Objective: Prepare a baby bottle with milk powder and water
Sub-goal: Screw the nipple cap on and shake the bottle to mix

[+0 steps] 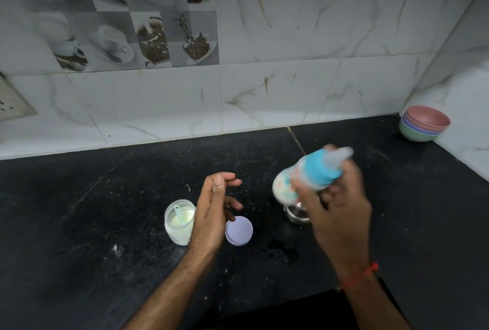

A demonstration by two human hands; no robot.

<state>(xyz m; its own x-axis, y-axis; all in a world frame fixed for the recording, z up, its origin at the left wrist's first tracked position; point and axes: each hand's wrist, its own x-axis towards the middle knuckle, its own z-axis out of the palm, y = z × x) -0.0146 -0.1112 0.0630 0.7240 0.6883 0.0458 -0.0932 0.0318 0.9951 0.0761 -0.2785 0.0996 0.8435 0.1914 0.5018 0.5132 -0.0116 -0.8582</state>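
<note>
My right hand (pixel 341 205) grips a baby bottle (pixel 304 173) with a blue collar and clear teat, tilted sideways above the counter and blurred by motion. The bottle's patterned body looks white inside. My left hand (pixel 214 210) hovers with relaxed fingers and holds nothing, between an open jar of milk powder (pixel 178 224) with a blue scoop in it and the jar's pale lilac lid (pixel 239 230), which lies flat on the counter. A steel cup (pixel 296 213) stands under the bottle, partly hidden by my right hand.
The black stone counter (pixel 105 210) carries scattered white powder and a wet patch (pixel 281 251) in front of the steel cup. Stacked pastel bowls (pixel 424 123) sit in the far right corner against the tiled wall. A wall socket plate (pixel 10 99) is at the left.
</note>
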